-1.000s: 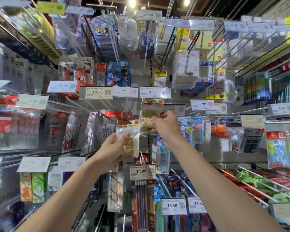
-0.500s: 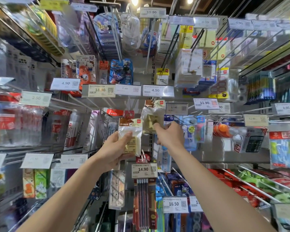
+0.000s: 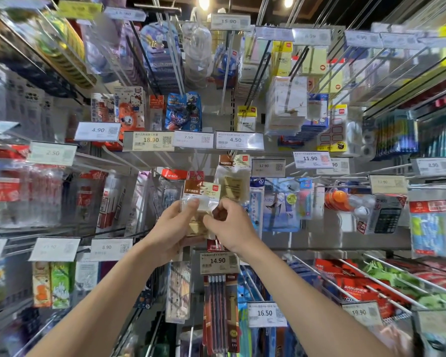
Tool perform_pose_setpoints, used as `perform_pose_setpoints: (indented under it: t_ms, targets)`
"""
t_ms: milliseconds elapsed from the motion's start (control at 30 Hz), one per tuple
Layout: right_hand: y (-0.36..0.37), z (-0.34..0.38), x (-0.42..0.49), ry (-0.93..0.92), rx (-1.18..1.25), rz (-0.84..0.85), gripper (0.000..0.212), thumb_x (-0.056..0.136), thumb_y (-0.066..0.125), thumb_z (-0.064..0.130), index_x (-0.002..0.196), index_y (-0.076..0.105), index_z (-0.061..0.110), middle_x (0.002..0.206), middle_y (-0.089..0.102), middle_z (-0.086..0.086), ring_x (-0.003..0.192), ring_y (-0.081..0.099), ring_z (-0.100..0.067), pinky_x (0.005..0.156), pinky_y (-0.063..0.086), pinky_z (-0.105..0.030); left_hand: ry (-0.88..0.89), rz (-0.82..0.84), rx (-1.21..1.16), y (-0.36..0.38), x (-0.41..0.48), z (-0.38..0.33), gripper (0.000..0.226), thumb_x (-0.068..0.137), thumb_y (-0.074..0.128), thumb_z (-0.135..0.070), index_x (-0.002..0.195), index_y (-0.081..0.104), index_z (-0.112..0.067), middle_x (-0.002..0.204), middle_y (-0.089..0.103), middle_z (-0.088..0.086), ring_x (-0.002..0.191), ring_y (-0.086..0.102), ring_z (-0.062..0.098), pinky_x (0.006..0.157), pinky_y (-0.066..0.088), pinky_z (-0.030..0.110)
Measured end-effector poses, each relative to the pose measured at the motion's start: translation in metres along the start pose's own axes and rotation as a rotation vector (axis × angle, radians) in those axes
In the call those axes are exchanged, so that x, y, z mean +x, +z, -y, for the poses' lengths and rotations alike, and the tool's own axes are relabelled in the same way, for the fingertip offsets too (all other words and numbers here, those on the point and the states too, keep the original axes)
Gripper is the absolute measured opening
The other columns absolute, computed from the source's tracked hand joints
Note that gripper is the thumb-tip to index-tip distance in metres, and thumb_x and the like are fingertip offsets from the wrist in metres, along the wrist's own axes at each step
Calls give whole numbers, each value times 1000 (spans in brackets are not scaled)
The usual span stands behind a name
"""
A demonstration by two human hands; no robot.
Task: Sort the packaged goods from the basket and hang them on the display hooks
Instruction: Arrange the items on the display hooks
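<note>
both forearms enter from the lower edge of the frame and meet at centre.

left hand (image 3: 170, 228): grip pinches the packet (image 3: 200, 199), thumb flat on its clear front, fingers behind it. it holds the lower left part.

right hand (image 3: 232, 228): fingers curled in tight, grip pinching the right edge of the same packet, just beside the left thumb. what the fingertips do there is shadowed; cannot tell more.

packet: clear bag with a brown and cream header card and a pale yellow block inside. upright, at frame centre, held in both hands in front of the rack. whether it is on a hook cannot be told.

just below the hands: 14.90 tag (image 3: 218, 261), with a pencil pack (image 3: 218, 305) hanging under it.

behind and up-right of the held packet: a hung packet (image 3: 232, 181) of the same kind, below the 4.50 tag (image 3: 238, 140).

farther right, mid-frame: calculator pack (image 3: 386, 215). the upper rows of goods are blurred.
</note>
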State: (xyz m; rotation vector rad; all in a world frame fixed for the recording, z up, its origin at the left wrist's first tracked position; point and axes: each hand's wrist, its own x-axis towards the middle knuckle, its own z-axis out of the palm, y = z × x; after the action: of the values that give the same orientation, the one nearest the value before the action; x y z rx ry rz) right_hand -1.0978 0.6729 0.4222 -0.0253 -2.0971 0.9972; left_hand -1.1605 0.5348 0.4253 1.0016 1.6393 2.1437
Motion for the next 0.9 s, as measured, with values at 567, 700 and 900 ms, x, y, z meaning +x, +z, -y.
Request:
perform_pose_setpoints:
  t_ms: [567, 700, 900]
  targets:
    - [-48, 21, 43, 45, 355, -234, 23, 92, 65, 30, 80, 48, 19, 87, 51, -11, 81, 56, -28, 91, 55, -63, -74, -79, -48, 0, 2, -4, 19, 110, 45, -17, 108, 62, -9, 70, 72, 4, 72, 68, 25, 55, 62, 31]
    - [-51, 20, 48, 108, 355, -259, 22, 96, 66, 22, 84, 49, 16, 88, 52, -10, 81, 54, -25, 94, 56, -58, -74, -77, -54, -1, 2, -3, 20, 110, 45, -17, 112, 62, -7, 73, 73, 6, 72, 69, 26, 52, 61, 31]
    - [-48, 14, 49, 231, 302, -238, 18, 91, 65, 25, 93, 52, 13, 93, 58, -9, 83, 56, -24, 86, 56, -50, -68, -65, -59, -2, 4, -2, 21, 111, 45, -19, 112, 63, -9, 78, 74, 7, 76, 70, 26, 53, 62, 31]
